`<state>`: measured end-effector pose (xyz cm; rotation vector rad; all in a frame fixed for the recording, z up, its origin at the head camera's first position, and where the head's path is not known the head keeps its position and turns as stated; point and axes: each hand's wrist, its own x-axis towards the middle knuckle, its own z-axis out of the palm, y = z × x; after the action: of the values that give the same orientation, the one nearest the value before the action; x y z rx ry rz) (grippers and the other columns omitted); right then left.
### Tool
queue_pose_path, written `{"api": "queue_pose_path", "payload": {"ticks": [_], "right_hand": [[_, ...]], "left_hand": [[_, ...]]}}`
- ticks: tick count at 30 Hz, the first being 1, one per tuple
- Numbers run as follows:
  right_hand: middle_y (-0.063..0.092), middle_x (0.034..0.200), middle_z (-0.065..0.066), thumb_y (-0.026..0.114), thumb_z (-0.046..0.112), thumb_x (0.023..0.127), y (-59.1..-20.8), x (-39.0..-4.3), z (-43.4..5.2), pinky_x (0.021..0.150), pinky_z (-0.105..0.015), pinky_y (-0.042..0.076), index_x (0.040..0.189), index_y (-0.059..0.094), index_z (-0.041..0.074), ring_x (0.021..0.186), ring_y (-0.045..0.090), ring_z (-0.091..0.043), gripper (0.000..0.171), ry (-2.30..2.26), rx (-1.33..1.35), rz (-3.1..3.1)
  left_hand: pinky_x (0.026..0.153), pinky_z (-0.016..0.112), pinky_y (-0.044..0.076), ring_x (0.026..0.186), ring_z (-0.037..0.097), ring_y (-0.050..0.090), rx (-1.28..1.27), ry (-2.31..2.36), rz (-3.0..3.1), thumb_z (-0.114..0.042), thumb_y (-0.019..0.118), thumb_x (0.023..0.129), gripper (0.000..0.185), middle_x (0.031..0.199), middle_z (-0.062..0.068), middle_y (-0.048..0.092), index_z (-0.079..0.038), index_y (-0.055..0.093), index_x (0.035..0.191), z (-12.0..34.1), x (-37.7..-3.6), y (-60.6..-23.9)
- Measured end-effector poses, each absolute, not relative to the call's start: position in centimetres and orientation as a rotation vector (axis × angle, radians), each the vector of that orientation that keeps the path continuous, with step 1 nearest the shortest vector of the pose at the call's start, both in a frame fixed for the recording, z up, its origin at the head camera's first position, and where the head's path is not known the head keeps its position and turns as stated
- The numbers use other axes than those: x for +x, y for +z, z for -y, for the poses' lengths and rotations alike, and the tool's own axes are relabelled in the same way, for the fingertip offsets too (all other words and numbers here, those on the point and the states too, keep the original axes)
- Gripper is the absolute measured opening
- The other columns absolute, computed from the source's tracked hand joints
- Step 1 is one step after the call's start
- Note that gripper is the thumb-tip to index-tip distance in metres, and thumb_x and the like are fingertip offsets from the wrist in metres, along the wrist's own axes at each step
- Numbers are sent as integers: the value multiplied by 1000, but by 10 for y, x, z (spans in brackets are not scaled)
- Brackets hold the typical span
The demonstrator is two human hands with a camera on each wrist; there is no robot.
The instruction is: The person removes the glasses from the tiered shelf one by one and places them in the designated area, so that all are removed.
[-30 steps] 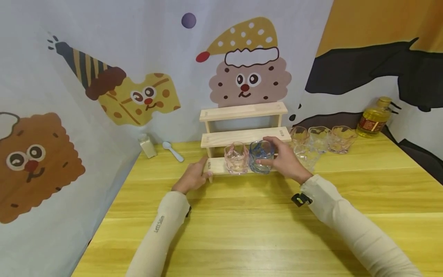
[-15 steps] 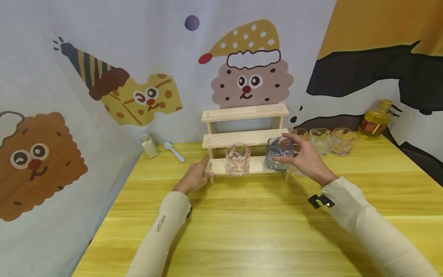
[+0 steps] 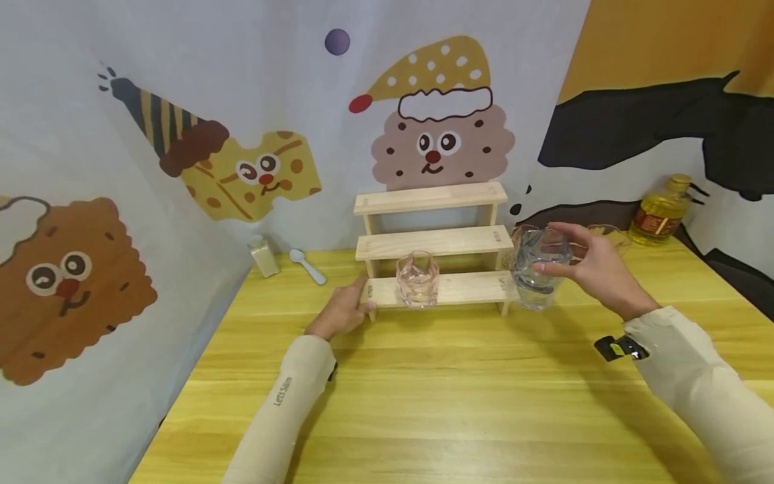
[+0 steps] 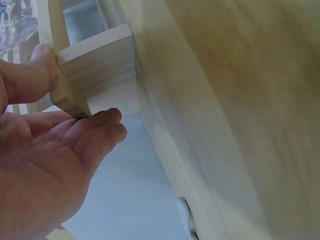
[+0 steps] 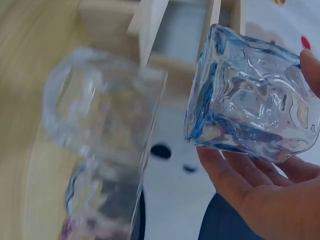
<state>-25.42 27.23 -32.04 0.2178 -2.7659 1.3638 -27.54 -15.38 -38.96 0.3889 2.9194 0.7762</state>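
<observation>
My right hand point(image 3: 605, 272) holds a blue-tinted glass tumbler point(image 3: 538, 250), thumb on one side and fingers on the other, just right of a three-tier wooden shelf stand point(image 3: 432, 240). In the right wrist view the tumbler point(image 5: 252, 95) hangs tilted beside a clear glass point(image 5: 105, 107) on the table. From the head view it overlaps that clear glass point(image 3: 535, 298). My left hand point(image 3: 341, 310) grips the left end of the lowest board; the left wrist view shows the thumb above the board end point(image 4: 75, 100) and fingers below. A pink tumbler point(image 3: 417, 282) stands on this lowest board.
Behind my right hand, more glasses, including a pinkish one point(image 3: 609, 236), are partly hidden. An oil bottle point(image 3: 660, 212) stands at the back right corner. A small shaker point(image 3: 263, 257) and a pale blue spoon point(image 3: 308, 267) lie left of the stand, near the curtain point(image 3: 290, 67).
My right hand has carried the blue tumbler rightward, off the lowest board beside the pink tumbler to beyond the stand's right end. The left hand has stayed at the board's left end.
</observation>
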Motion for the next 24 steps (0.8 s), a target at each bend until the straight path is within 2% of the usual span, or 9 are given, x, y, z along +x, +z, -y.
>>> {"api": "queue_pose_path", "payload": {"ticks": [4, 11, 18, 24], "right_hand": [[35, 157, -27, 77, 41, 88, -322, -256, -295, 109, -76, 30, 161, 21, 14, 144, 29, -57, 96, 1371, 157, 2767], [22, 165, -26, 76, 45, 88, -327, -258, -327, 107, -78, 29, 162, 20, 23, 146, 23, -60, 96, 1345, 51, 2755], [15, 166, -27, 75, 46, 88, -336, -261, -348, 106, -80, 27, 162, 18, 16, 145, 18, -63, 99, 1329, 2, 2774], [9, 167, -27, 74, 46, 89, -346, -262, -361, 106, -80, 26, 163, 15, 16, 146, 14, -63, 100, 1347, -42, 2772]], "left_hand": [[117, 52, 41, 139, 42, 48, 377, 761, -2922, -23, 59, 102, 66, 148, 28, 50, -8, 27, 159, 155, -276, -390], [116, 52, 41, 139, 42, 48, 375, 758, -2918, -24, 58, 102, 66, 148, 29, 50, -8, 27, 159, 156, -275, -390], [116, 52, 41, 139, 42, 48, 372, 744, -2925, -24, 58, 103, 67, 148, 28, 50, -7, 27, 159, 156, -276, -390], [116, 52, 41, 139, 42, 49, 384, 739, -2931, -24, 58, 102, 67, 148, 29, 50, -6, 27, 158, 155, -277, -392]]}}
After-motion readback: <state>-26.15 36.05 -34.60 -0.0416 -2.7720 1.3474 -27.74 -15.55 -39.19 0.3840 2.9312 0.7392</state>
